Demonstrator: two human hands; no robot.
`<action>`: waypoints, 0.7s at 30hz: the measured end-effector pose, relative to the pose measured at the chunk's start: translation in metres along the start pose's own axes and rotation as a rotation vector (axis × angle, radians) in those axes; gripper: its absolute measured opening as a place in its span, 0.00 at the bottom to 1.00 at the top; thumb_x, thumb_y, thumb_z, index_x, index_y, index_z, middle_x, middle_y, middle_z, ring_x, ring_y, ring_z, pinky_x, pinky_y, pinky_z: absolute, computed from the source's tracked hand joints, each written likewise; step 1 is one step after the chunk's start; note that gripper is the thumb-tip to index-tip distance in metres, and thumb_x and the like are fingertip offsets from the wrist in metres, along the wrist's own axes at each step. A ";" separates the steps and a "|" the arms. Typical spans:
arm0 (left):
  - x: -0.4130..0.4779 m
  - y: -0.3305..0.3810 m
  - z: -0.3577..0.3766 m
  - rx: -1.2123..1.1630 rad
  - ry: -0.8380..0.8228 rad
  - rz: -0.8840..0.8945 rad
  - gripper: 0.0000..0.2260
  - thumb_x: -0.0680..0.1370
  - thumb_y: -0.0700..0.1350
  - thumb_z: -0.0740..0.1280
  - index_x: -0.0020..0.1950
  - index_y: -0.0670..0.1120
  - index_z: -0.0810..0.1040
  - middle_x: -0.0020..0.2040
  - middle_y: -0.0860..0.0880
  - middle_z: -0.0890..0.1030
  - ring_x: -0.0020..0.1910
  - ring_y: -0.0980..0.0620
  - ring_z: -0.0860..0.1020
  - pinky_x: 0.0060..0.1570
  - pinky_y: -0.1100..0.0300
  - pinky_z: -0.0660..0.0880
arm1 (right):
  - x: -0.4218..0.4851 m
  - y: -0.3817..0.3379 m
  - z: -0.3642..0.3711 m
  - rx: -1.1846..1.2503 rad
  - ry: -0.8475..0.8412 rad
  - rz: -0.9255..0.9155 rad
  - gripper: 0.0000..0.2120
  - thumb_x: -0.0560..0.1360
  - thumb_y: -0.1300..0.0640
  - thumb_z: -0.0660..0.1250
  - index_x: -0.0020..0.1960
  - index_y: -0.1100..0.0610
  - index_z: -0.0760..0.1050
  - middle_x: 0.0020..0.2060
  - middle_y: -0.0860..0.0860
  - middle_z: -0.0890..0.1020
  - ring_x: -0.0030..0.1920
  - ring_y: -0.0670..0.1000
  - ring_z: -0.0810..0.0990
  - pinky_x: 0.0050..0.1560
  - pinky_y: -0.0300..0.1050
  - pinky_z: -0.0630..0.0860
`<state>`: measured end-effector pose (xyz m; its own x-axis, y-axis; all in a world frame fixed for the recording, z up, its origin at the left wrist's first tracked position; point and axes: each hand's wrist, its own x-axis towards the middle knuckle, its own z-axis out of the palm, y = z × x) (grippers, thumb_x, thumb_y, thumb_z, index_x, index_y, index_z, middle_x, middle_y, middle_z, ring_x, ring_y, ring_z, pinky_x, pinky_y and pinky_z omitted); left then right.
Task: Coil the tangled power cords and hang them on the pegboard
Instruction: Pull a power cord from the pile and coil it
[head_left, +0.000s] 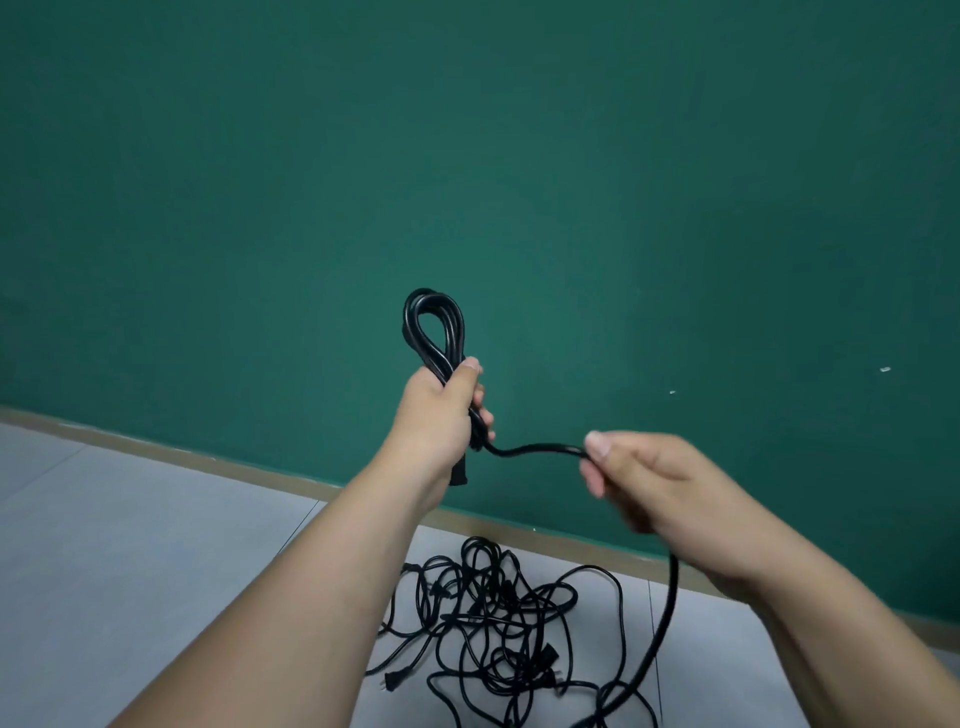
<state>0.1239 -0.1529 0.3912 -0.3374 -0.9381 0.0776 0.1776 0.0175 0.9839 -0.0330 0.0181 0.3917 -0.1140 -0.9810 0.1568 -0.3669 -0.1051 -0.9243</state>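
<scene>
My left hand grips a small coil of black power cord, whose loops stick up above my fist in front of the green wall. From the fist the same cord runs right to my right hand, which holds it between thumb and curled fingers. Below my right hand the free length hangs down to the floor. A tangled pile of black cords with several plugs lies on the grey floor between my forearms. No pegboard is in view.
A dark green wall fills the upper view, with a tan skirting strip along its foot. Grey floor tiles spread to the left of the pile. Two small white specks sit on the wall at right.
</scene>
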 end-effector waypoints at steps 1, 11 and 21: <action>0.000 -0.001 -0.001 0.014 -0.040 -0.013 0.08 0.87 0.46 0.63 0.52 0.43 0.72 0.35 0.49 0.72 0.28 0.51 0.73 0.32 0.55 0.76 | -0.001 -0.001 -0.006 -0.024 0.050 -0.010 0.22 0.83 0.37 0.64 0.41 0.53 0.79 0.31 0.52 0.63 0.33 0.52 0.59 0.33 0.45 0.57; -0.033 -0.007 0.025 0.259 -0.569 -0.097 0.26 0.85 0.63 0.57 0.56 0.41 0.80 0.36 0.50 0.72 0.31 0.52 0.74 0.38 0.53 0.79 | 0.004 0.004 -0.012 -0.315 0.590 -0.209 0.08 0.71 0.45 0.80 0.46 0.43 0.83 0.41 0.44 0.83 0.35 0.48 0.74 0.40 0.37 0.72; -0.047 -0.013 0.041 0.235 -0.777 -0.184 0.10 0.88 0.51 0.61 0.53 0.45 0.75 0.34 0.52 0.68 0.30 0.54 0.70 0.33 0.56 0.78 | 0.002 0.010 -0.028 -0.471 0.605 -0.141 0.17 0.69 0.43 0.81 0.48 0.45 0.75 0.43 0.44 0.79 0.43 0.45 0.78 0.45 0.30 0.71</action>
<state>0.1000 -0.0946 0.3809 -0.8997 -0.4284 -0.0838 -0.1112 0.0393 0.9930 -0.0626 0.0200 0.3921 -0.4713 -0.6900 0.5493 -0.7534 -0.0089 -0.6575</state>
